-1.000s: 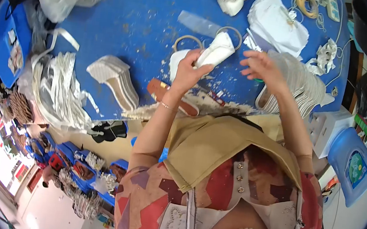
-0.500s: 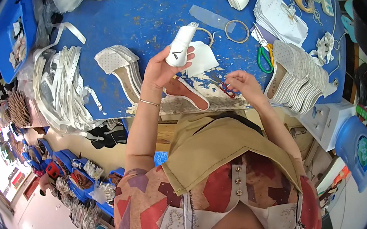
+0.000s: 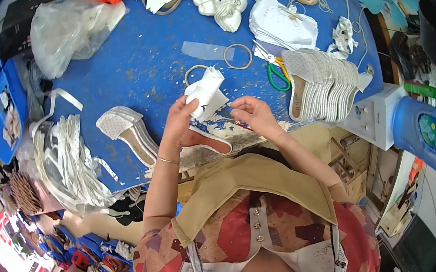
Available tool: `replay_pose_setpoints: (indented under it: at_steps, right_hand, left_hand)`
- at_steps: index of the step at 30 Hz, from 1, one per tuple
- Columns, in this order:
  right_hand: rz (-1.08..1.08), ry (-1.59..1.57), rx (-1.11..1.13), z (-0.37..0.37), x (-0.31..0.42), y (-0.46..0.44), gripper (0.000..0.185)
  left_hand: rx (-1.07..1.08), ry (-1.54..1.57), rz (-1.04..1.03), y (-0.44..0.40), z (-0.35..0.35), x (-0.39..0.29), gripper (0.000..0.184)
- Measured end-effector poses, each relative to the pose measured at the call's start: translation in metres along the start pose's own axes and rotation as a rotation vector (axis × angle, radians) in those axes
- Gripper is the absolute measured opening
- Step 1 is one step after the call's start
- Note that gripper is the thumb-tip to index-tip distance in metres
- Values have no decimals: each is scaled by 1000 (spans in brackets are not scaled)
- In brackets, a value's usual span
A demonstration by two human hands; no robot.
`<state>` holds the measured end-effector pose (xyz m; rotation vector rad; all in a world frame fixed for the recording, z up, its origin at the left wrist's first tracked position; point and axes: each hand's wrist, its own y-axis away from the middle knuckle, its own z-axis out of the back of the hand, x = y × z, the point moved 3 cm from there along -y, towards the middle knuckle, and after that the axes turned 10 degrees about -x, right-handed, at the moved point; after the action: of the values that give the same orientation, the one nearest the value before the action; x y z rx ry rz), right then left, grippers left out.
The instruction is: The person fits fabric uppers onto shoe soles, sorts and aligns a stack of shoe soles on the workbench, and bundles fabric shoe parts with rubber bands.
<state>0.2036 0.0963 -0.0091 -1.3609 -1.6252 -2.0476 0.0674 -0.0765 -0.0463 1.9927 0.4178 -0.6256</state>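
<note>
My left hand (image 3: 180, 115) is closed around a rolled stack of white shoe pieces (image 3: 208, 94) with a black mark on it, held above the table's front part. To its right, my right hand (image 3: 254, 116) has its fingers curled in a pinch. Whatever may be between those fingertips is too small to make out. A red-handled tool (image 3: 243, 127) shows partly under that hand. Below the rolled stack lies a reddish-brown insole (image 3: 206, 141) with a pale edge, partly hidden by my left hand and wrist.
Stacked dotted insoles stand left (image 3: 130, 133) and right (image 3: 322, 89) on the blue table (image 3: 144, 72). Scissors (image 3: 278, 70) with green and orange handles lie by the right stack. Tape rings (image 3: 237, 57), white strips (image 3: 71, 156) and a plastic bag (image 3: 72, 36) are around.
My view has shifted, so the table's far side shows more. My left hand has turned the rolled stack and its fingers now grip its lower end. My right hand has come closer to it.
</note>
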Motion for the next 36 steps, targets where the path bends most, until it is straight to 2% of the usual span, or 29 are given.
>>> replay_pose_setpoints:
  at_steps: [2,4,12,15,17,21,22,24,26,28,35,36]
  right_hand:
    - [123,2,-67,-4,1,-2,19]
    - [244,0,-128,-6,2,-3,19]
    - [204,13,-150,8,17,-19,20]
    - [259,47,-195,26,16,-33,16]
    - [210,55,-202,38,19,-37,15]
    - [159,31,-221,53,23,-56,13]
    - [162,25,-224,57,24,-62,12]
    - [161,12,-226,63,24,-71,12]
    - [166,-5,-237,69,31,-78,11]
    - [186,-20,-254,75,40,-82,11]
    - [214,-76,-292,92,37,-101,11]
    - [237,-84,-312,94,43,-103,11]
  left_hand:
    - [-40,-78,-41,3,-15,4,29]
    - [-45,108,23,10,-36,5,21]
    - [-230,-360,-129,-17,-13,-4,18]
    - [-278,-487,-309,-56,22,-39,20]
    - [-289,-540,-373,-75,22,-53,20]
    - [-720,-1223,-1125,-96,-1,-88,56]
    - [-711,-1233,-1127,-99,-29,-97,56]
    - [-431,-1162,-1038,-119,-100,-99,64]
    - [-386,-1139,-1011,-151,-146,-89,67]
    - [-427,-1231,-966,-174,-185,-84,65]
    - [-440,-1277,-805,-233,-195,-79,59]
    - [-383,-1185,-734,-228,-190,-80,57]
